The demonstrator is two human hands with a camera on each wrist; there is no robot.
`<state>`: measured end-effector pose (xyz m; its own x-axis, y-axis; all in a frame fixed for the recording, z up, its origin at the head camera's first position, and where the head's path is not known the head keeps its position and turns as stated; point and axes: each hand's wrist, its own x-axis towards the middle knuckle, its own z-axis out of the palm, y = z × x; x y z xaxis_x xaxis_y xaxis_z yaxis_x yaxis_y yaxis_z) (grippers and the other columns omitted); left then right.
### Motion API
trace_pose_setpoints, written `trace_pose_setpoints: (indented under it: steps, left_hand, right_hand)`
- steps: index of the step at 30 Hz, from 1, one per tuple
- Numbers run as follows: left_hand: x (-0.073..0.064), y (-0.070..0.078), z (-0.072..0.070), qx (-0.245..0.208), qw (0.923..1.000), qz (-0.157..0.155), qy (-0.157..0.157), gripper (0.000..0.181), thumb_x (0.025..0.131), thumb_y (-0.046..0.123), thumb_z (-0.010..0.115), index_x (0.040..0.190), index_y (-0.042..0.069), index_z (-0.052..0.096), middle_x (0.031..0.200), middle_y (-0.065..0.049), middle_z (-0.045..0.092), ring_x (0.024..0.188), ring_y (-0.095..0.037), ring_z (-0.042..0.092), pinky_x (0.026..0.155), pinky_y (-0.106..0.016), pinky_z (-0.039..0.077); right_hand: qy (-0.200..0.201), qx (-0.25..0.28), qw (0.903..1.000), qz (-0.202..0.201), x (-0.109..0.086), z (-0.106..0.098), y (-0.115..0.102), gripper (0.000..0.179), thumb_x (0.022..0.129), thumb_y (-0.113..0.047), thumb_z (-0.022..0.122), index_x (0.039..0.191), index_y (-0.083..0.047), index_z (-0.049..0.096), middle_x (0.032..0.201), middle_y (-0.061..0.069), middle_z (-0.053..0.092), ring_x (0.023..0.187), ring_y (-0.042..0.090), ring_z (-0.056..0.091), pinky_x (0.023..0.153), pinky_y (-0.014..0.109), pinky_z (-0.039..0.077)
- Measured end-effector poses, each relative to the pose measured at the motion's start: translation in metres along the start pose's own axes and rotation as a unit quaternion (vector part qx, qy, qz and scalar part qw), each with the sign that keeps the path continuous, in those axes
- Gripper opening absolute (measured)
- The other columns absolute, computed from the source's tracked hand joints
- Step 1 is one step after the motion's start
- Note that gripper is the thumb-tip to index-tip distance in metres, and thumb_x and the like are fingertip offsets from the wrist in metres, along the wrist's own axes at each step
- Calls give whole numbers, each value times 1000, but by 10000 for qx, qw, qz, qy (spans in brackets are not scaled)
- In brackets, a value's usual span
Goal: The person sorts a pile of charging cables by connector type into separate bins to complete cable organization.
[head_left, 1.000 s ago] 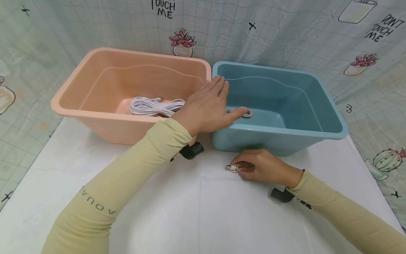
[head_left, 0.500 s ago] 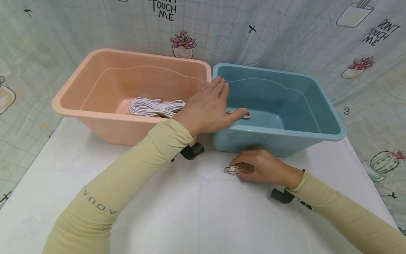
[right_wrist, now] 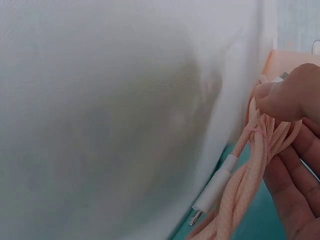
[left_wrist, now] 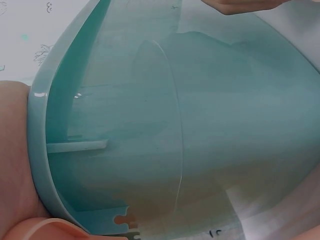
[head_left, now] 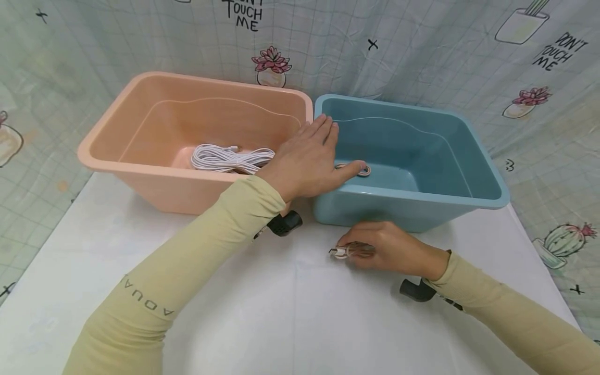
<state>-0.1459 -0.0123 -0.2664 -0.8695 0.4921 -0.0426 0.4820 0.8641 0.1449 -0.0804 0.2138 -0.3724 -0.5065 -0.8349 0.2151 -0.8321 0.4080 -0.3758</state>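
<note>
My left hand (head_left: 307, 159), fingers straight, rests over the adjoining rims of the peach bin (head_left: 164, 195) and the blue bin (head_left: 450, 208). Just in front of the blue bin, low over the white table, my right hand (head_left: 394, 250) pinches a bundled USB cable (head_left: 363, 249). In the right wrist view this cable (right_wrist: 257, 165) is peach and braided, with a pink tie around it and a white plug (right_wrist: 215, 190) hanging down. The thumb presses on the bundle and the other fingers lie behind it.
Inside the peach bin lies a coiled white cable (head_left: 229, 158), partly hidden by my left hand. A small cable coil (head_left: 364, 170) sits on the blue bin's floor. Black wrist cameras hang under both wrists. A printed curtain (head_left: 398, 62) stands close behind the bins.
My right hand keeps its grip on the cable, whose plug end has shifted slightly left and down. The left hand stays put. The head view has tilted a little.
</note>
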Motion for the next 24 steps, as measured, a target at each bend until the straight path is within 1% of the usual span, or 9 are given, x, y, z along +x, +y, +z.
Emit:
trace_pose_setpoints:
  steps: [8,17,24]
  left_hand:
    - [0,0,0,-59,10000,8,-5,99,90,79,18,157,8,7,167,-6,0,157,-20,-2,129,-35,3]
    - [1,0,0,-64,10000,10,-23,98,90,78,19,157,8,8,167,-6,1,157,-21,-2,129,-35,4]
    - [1,-1,0,-74,10000,16,-28,97,91,77,19,157,8,8,167,-7,2,157,-21,-2,129,-35,4]
  right_hand:
    - [60,-90,9998,-156,2,-4,-7,32,79,-8,76,109,-19,70,96,-12,69,75,-3,60,65,12,52]
    - [-101,79,9999,-69,4,-12,-17,31,82,-7,74,109,-21,70,99,-12,68,78,-3,59,68,11,51]
    - [19,92,9997,-217,8,-20,-23,32,81,-7,74,110,-20,70,99,-11,69,78,-3,59,66,11,51]
